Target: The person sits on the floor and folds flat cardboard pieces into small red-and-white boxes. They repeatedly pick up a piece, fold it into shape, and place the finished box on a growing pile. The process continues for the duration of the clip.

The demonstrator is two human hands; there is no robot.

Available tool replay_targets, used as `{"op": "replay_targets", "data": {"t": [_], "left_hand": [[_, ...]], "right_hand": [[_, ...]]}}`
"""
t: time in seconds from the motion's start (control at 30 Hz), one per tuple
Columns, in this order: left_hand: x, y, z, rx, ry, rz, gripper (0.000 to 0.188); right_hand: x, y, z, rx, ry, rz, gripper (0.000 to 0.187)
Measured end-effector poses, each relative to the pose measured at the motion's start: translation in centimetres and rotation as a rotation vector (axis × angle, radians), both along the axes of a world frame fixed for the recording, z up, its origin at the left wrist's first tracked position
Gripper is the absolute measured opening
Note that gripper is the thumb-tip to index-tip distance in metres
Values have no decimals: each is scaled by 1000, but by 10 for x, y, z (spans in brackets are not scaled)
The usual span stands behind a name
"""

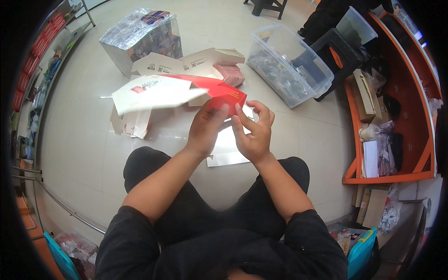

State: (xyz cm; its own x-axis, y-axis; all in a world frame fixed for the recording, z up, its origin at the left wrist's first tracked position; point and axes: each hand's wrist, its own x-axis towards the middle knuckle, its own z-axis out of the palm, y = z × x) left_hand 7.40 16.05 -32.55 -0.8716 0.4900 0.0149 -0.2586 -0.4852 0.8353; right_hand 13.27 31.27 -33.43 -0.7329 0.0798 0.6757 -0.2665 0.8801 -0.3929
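In front of me I hold up a red and white cardboard box blank (158, 99), partly folded, its white side panels spreading to the left and blurred by motion. My left hand (205, 128) pinches the red end, thumb on the near face. At the right corner of that end, my right hand (256, 133) has thumb and index finger on the red edge, other fingers curled. Below the hands a white flat piece (228, 159) lies on the floor. Behind the held blank are more white unfolded cartons (158, 63) and a stack of pinkish-red flat pieces (230, 73).
A clear plastic bin (284, 63) with bagged items stands at the far right. Far left is a transparent container (140, 39) full of small packs. An orange shelf (410, 140) flanks me on the right, a metal rack (51, 74) on the left. Another person (322, 18) is beyond the bin.
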Motion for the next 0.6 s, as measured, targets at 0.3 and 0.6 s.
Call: {"op": "replay_targets", "data": {"t": [0.3,0.6], "left_hand": [[-21,-22,1,-740,466,59,40],[-28,-37,4,-760,588,-324,43]], "right_hand": [[-20,23,-7,-658,-221,273,40],[-36,48,-19,-798,-476,232,43]]}}
